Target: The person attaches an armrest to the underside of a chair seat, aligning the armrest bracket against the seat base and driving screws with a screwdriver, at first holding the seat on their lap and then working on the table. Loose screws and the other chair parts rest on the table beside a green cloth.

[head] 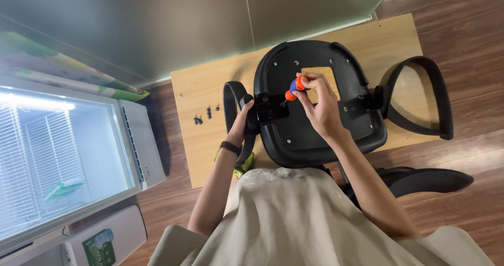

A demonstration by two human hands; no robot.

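Note:
An upturned black chair seat [315, 134] lies on a light wooden table [199, 145]. My right hand [320, 106] grips a screwdriver with an orange and blue handle [294, 87], its tip pointing down-left at the black armrest bracket [270, 108] on the seat's left side. My left hand [244, 119] holds the left black armrest [232, 95] against that bracket. A dark band sits on my left wrist. The second armrest [425, 95] is at the seat's right side.
Several small dark screws [205, 115] lie on the table left of the armrest, one more [180, 94] farther left. A green object [242, 163] pokes out under my left arm. An open white cabinet with wire shelves [58, 155] stands at left. Wood floor surrounds.

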